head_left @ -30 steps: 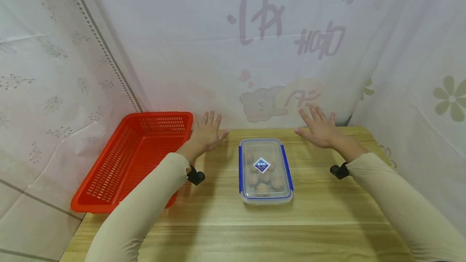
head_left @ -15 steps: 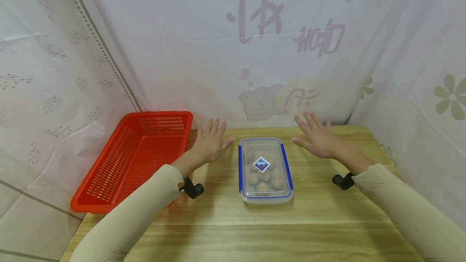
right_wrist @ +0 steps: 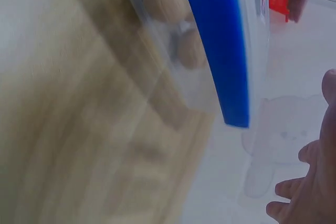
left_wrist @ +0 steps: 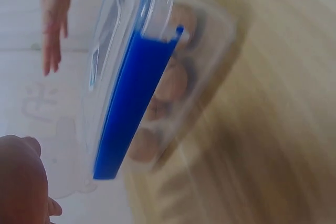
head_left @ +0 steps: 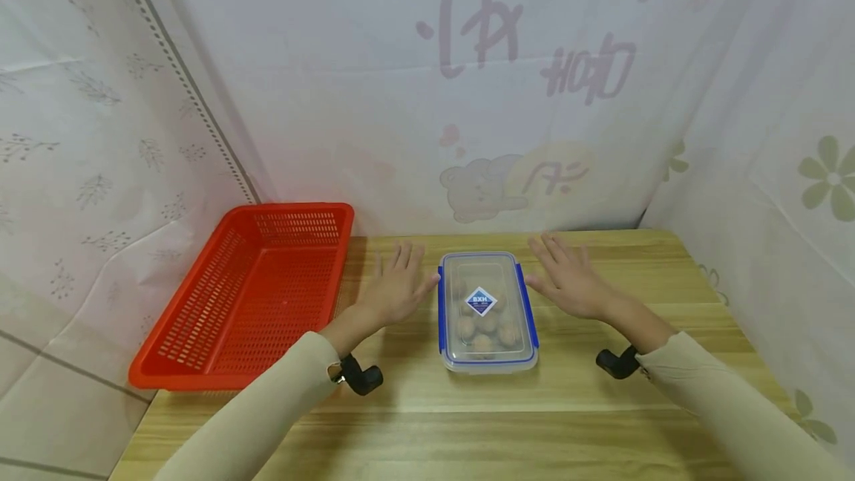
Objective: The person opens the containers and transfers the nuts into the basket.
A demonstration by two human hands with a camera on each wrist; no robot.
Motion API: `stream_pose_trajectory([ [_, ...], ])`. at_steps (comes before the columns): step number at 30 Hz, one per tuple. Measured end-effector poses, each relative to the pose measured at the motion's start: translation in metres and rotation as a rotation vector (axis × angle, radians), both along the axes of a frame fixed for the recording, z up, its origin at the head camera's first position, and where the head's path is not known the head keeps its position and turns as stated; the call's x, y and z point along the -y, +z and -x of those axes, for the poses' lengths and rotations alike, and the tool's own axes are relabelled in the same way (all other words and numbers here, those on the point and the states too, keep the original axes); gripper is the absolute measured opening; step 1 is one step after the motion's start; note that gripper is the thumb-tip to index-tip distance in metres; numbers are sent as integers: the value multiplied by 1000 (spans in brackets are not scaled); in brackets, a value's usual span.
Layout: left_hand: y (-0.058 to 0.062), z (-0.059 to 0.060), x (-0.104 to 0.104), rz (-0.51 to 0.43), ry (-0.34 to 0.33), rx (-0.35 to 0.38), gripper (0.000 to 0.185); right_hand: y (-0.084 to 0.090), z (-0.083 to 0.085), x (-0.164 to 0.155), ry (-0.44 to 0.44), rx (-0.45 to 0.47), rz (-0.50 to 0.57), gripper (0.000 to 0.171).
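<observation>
A clear plastic container with blue side clasps sits lid-on near the middle of a wooden table, and round brown nuts show through its walls. A diamond-shaped label marks the lid. The left hand hovers just beside the container's left edge, fingers straight and spread, holding nothing — whether the thumb touches the clasp cannot be told. The right hand mirrors it on the other side, fingers likewise straight and apart, gripping nothing. Both arms wear beige sleeves. A red slotted basket rests at the table's left — well apart from the container. Pale printed cloth hangs behind.
</observation>
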State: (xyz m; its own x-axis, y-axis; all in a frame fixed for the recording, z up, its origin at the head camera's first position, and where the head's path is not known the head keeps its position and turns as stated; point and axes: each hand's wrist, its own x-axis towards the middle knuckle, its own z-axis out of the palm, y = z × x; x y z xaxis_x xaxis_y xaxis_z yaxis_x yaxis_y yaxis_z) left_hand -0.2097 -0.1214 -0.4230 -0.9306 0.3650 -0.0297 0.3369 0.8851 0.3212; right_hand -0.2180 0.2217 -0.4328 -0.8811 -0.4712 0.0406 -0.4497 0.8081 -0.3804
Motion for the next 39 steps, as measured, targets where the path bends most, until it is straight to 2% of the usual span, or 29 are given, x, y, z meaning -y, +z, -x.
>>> stream_pose_trajectory([
  [4,-11,-5,-5,-130,6,15,74,-12,-5,5,-6,12,99,72],
  [9,-23,-8,-14,-366,38,67,68,-26,-10,14,-38,92,276,68],
  [13,-29,-11,-22,-543,94,120,63,-33,-16,23,-121,174,398,68],
  [18,-37,-13,-32,-687,132,146,59,-38,-21,32,-244,278,540,69],
  [21,-42,-13,-37,-723,157,152,58,-41,-23,36,-315,335,590,69],
  [23,-44,-14,-40,-738,175,159,57,-44,-25,39,-350,348,584,69],
  [29,-51,-15,-47,-771,169,133,50,-55,-28,46,-364,325,552,66],
  [32,-54,-15,-50,-784,160,125,49,-59,-29,49,-376,326,574,64],
  [39,-59,-18,-58,-798,225,159,60,-65,-32,54,-415,331,615,61],
])
